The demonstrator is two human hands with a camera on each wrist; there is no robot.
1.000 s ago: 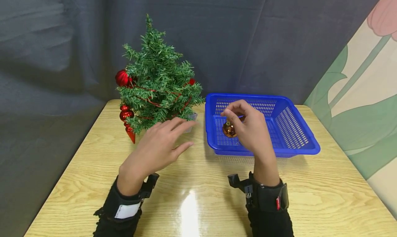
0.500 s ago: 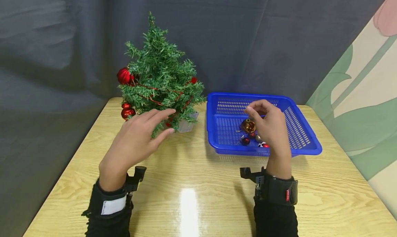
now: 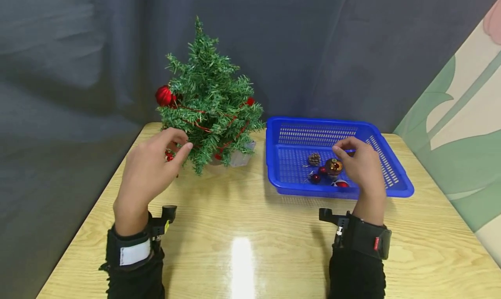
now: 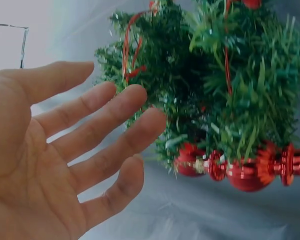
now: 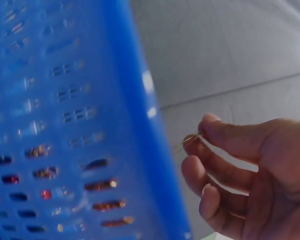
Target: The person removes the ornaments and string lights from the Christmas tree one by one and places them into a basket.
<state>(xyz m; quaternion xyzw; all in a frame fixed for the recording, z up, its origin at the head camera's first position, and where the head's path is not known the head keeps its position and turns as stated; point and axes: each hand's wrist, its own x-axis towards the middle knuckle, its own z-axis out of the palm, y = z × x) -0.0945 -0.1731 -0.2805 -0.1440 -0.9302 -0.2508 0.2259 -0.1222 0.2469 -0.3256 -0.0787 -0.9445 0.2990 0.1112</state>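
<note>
On the desk (image 3: 282, 255), red baubles (image 3: 163, 96) are hanging on the tree (image 3: 211, 90); more are lying in the basket (image 3: 291, 190), so it looks part done. The left hand (image 3: 146, 168) is spreading empty fingers; the right hand (image 3: 363, 165) is pinching gold string (image 5: 182, 143).

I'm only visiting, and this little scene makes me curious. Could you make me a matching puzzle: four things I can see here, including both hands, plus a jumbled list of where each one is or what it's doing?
Things
1. Pine cone
2. Left hand
3. Ribbed red ball
4. Right hand

Places and states
A. Pinches a thin gold string or wire
B. At the left edge of the green tree in the head view
C. Lies inside the blue basket
D. Near the tree, open and holding nothing

Right pairs: 1-C, 2-D, 3-B, 4-A
</note>
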